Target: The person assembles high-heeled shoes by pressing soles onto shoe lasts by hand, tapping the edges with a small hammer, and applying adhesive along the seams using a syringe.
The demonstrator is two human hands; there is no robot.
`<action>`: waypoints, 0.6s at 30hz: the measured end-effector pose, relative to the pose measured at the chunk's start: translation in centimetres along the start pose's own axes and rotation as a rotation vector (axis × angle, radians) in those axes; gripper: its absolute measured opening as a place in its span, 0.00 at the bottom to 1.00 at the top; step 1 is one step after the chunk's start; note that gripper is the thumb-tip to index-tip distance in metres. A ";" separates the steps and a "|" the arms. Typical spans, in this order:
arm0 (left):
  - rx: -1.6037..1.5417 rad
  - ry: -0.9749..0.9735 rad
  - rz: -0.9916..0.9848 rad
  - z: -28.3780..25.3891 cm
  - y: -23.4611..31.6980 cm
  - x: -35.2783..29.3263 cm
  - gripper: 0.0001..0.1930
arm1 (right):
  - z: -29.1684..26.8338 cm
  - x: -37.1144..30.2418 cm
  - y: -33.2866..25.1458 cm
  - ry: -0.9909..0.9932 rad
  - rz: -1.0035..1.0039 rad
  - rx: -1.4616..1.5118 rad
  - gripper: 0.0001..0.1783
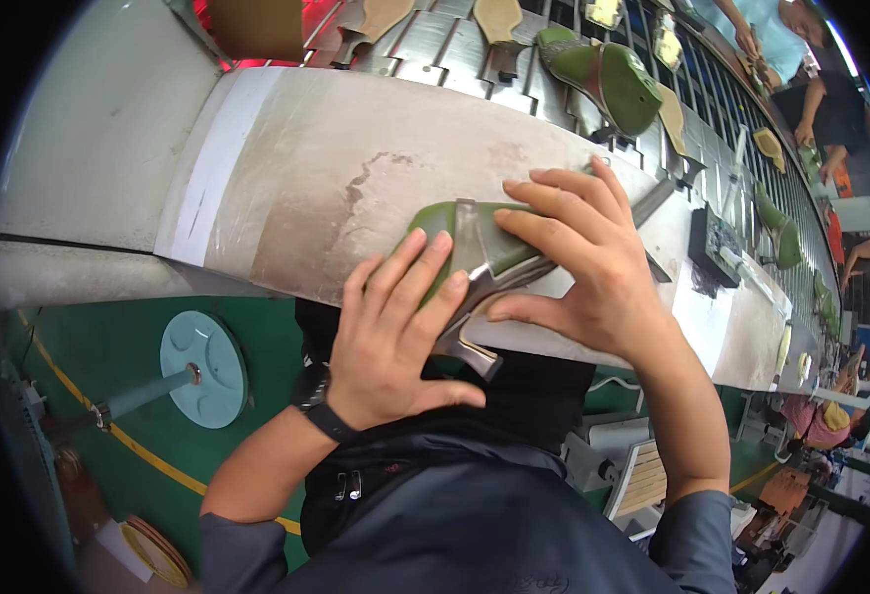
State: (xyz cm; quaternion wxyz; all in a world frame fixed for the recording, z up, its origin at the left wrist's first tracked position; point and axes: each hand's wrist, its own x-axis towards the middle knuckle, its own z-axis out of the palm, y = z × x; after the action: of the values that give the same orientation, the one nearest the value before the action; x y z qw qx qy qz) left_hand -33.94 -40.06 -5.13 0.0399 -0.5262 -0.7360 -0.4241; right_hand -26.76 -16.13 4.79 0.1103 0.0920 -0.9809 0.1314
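Note:
A green shoe last [435,218] lies sideways at the bench's near edge. It carries a high-heeled sandal in the making, with a shiny grey-brown strap [468,233] across it and a dark heel [477,358] pointing toward me. My left hand [381,337] presses its fingertips on the near side of the last, by the strap; the thumb stands apart below. Across the far part, my right hand [593,262] spreads its fingers over the last, with the thumb against the arch. The underside of the last is hidden.
Beyond the metal bench [326,129] runs a slatted conveyor bearing another green last [613,84] and tan insoles with heels [499,20]. A black block [714,247] sits to the right. Co-workers [821,109] stand across the line. A pale-blue round stand [202,368] is at lower left.

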 end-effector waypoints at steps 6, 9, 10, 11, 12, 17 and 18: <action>-0.181 -0.181 -0.047 -2.6 -0.4 6.6 0.27 | -0.1 -1.1 3.3 0.104 -0.100 0.064 0.37; -0.285 -0.230 -0.051 -1.3 -1.4 8.0 0.22 | 0.3 -1.0 3.1 0.139 -0.106 0.071 0.33; -0.376 -0.224 -0.056 -0.9 -1.5 8.3 0.21 | 0.3 -1.2 3.0 0.137 -0.080 0.077 0.31; -0.377 -0.236 -0.050 -0.8 -1.5 8.5 0.21 | 0.2 -1.2 3.0 0.135 -0.055 0.083 0.30; -0.370 -0.227 -0.062 -0.6 -1.3 8.4 0.20 | -0.3 -1.0 2.7 0.140 -0.043 0.090 0.30; -0.316 -0.206 -0.001 -0.5 -1.0 8.3 0.17 | -1.8 1.0 2.2 -0.094 0.137 0.145 0.24; -0.305 -0.185 -0.090 -0.3 -0.4 8.2 0.17 | -0.9 0.5 3.3 0.071 0.047 0.130 0.27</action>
State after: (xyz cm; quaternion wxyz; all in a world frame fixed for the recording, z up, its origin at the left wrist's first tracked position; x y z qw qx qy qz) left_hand -38.06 -34.22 -1.02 -0.1272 -0.5294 -0.6866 -0.4818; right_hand -27.71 -12.82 4.97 0.1357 0.0714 -0.9676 0.2007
